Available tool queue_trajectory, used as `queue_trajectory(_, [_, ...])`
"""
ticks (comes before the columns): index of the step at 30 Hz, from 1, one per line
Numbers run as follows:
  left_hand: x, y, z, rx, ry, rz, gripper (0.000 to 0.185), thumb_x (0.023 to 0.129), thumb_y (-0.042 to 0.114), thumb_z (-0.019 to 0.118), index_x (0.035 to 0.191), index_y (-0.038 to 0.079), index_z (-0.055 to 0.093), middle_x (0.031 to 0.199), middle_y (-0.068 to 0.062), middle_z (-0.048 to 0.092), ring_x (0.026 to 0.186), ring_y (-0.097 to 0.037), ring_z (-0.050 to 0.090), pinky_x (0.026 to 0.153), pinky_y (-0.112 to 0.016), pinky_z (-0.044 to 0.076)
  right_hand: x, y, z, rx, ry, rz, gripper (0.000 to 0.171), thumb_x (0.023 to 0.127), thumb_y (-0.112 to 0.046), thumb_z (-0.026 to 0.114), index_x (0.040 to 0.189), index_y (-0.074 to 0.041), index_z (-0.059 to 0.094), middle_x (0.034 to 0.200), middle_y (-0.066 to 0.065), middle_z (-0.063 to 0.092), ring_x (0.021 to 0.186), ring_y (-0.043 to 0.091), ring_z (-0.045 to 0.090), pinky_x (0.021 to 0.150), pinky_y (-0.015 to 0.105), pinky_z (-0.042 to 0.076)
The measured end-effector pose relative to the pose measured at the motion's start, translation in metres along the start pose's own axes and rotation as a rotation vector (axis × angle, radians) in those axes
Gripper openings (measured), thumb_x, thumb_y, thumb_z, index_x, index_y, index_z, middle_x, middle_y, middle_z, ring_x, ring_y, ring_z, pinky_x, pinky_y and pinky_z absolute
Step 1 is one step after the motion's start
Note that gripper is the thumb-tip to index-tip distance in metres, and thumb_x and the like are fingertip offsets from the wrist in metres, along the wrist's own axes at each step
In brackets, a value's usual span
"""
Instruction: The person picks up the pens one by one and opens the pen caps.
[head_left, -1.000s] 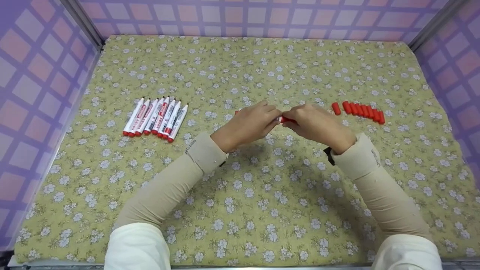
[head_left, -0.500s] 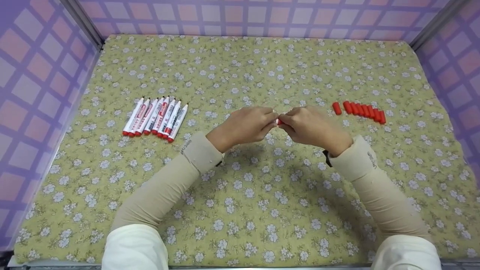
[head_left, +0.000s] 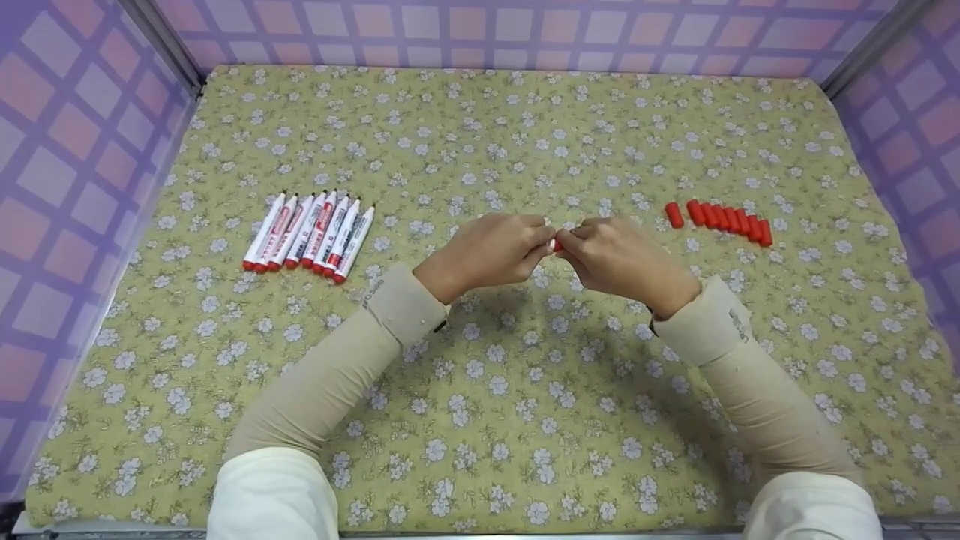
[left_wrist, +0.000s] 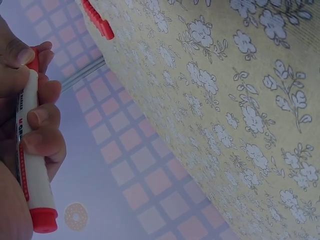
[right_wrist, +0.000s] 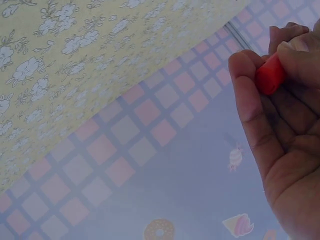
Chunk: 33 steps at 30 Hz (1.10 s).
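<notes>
Both hands meet above the middle of the flowered cloth [head_left: 525, 135]. My left hand [head_left: 495, 250] grips a white marker with red ends [left_wrist: 31, 150]; its fingers curl round the barrel. My right hand [head_left: 615, 253] pinches the red cap [right_wrist: 270, 75] at the marker's tip, where a sliver of red [head_left: 557, 244] shows between the two hands. In the head view the hands hide most of the marker.
Several white markers with red ends [head_left: 309, 235] lie side by side at the left. A row of several loose red caps [head_left: 720, 218] lies at the right. Purple checked walls [head_left: 67, 150] enclose the cloth on three sides.
The hands have drawn closer together, and less of the red cap shows between them. They have also shifted slightly toward me. The rows of markers and caps stay put.
</notes>
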<state>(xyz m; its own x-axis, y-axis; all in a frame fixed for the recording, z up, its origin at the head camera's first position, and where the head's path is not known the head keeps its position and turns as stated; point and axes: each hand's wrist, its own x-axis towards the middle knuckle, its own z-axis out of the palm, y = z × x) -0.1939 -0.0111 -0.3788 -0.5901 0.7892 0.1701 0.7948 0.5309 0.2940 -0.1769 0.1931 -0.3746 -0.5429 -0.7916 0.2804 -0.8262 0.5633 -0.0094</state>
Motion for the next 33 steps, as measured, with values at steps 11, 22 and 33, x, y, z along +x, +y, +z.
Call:
queue_trajectory(11, [0.002, -0.005, 0.001, -0.237, -0.059, -0.108, 0.028, 0.102, 0.023, 0.045, 0.1, 0.012, 0.07, 0.077, -0.003, 0.057, 0.062, -0.013, 0.043, 0.058, -0.025, 0.035, -0.002, -0.002, 0.007, -0.178, 0.079, -0.046, 0.016, 0.094, -0.007, 0.059, 0.079, -0.001, 0.061, 0.058, 0.009, 0.058, 0.048, 0.017, 0.041, 0.046, 0.027, 0.038])
queue_trajectory(22, [0.002, -0.009, 0.001, -0.266, -0.089, -0.073, 0.031, 0.103, 0.025, 0.044, 0.112, 0.01, 0.07, 0.088, -0.004, 0.062, 0.07, -0.014, 0.048, 0.065, -0.028, 0.04, -0.005, -0.002, 0.006, -0.084, 0.079, -0.012, 0.013, 0.093, -0.006, 0.061, 0.083, -0.001, 0.065, 0.066, 0.01, 0.065, 0.053, 0.02, 0.053, 0.052, 0.029, 0.047])
queue_trajectory(33, [-0.005, -0.014, -0.003, -0.286, -0.127, -0.111, 0.033, 0.103, 0.028, 0.043, 0.118, 0.008, 0.066, 0.105, -0.006, 0.064, 0.082, -0.016, 0.053, 0.075, -0.033, 0.045, -0.004, -0.001, 0.002, -0.072, 0.063, 0.016, 0.01, 0.091, -0.008, 0.064, 0.089, 0.0, 0.069, 0.073, 0.011, 0.068, 0.06, 0.023, 0.06, 0.057, 0.032, 0.053])
